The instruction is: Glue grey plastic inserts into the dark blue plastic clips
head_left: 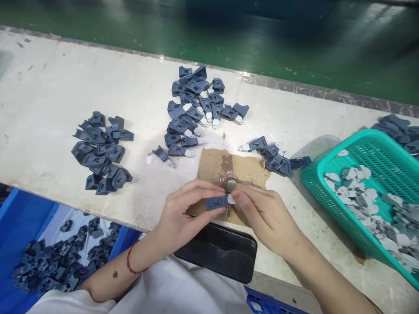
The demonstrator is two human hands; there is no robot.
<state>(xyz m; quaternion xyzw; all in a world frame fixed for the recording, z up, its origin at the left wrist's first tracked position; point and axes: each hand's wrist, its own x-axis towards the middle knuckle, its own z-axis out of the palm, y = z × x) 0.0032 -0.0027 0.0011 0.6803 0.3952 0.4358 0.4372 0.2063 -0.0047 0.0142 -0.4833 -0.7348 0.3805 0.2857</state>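
Between the thumb and fingers of my left hand [186, 207] is a dark blue-grey plastic part [216, 202]. My right hand [266, 213] pinches a small light-grey piece [231, 199] at the right end of that part; the fingertips hide some of it. Just behind the fingers, a small round greenish item [231, 185] sits on a stained piece of cardboard [209, 168]. A black phone [219, 253] lies on the table below my hands.
Behind the cardboard is a pile of dark parts [193, 91], several with light ends. More dark parts lie in a left pile [101, 152] and a right cluster [278, 159]. A green basket [330, 205] holds light-grey pieces. A blue bin [19, 213] stands lower left.
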